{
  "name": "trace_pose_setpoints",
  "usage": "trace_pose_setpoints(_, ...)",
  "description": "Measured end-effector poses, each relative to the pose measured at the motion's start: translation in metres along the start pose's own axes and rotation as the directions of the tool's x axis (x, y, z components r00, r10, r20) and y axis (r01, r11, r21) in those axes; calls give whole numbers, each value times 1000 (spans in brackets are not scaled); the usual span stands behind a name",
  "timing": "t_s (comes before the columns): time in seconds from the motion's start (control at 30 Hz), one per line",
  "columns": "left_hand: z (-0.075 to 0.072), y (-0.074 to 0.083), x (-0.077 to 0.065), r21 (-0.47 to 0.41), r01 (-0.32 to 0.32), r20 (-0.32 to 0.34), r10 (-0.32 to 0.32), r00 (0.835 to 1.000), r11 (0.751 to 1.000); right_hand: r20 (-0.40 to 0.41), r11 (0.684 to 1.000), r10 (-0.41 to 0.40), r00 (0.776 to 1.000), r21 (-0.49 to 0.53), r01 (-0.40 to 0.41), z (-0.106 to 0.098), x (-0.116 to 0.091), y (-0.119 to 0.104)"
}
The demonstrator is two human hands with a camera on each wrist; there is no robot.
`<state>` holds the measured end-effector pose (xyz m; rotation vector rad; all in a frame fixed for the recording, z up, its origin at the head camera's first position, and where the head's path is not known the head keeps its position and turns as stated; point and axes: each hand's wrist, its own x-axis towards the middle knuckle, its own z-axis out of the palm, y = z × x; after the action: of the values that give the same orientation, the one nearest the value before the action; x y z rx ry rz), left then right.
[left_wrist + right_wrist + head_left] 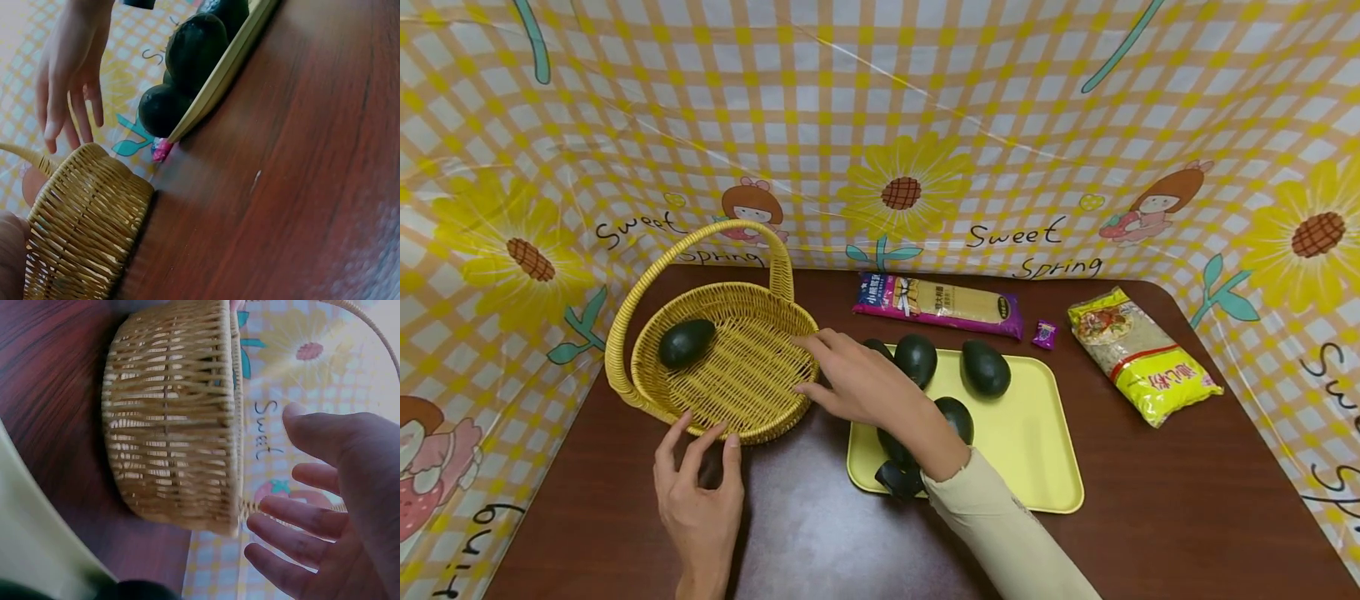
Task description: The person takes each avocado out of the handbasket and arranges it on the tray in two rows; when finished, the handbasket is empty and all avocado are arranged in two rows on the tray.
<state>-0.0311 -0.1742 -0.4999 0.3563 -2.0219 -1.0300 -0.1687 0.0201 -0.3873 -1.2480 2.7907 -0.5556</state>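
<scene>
A single dark green avocado (pixel 687 343) lies at the left inside the yellow wicker basket (pixel 790 421). My left hand (pixel 700 492) is at the basket's front rim, its fingertips right at the weave and its fingers spread. Over the right rim stretches my right hand (pixel 857 379), with nothing in its grasp; its fingers (pixel 294 540) are apart in the right wrist view. Several more avocados (pixel 986 369) rest on the pale yellow tray (pixel 1030 467), some partly hidden under my right forearm.
Behind the tray lies a purple pack of noodles (pixel 936 305), with a small purple wrapped candy (pixel 1044 334) to its right. A yellow-and-clear food bag (pixel 1142 357) is at the far right. The basket's tall handle (pixel 647 292) arches up, and patterned cloth surrounds the dark wooden table (pixel 805 533).
</scene>
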Motion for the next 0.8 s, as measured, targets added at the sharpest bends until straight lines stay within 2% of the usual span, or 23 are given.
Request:
trace_pose_setpoints(0.43, 0, 1, 0, 1, -4, -2, 4, 1000, 1000, 105, 1000, -12, 994, 0, 12, 4, 42, -8)
trace_pose_setpoints(0.8, 1, 0, 0, -1, -4, 5, 4, 1000, 1000, 202, 1000, -20, 979, -8, 22, 8, 77, -18)
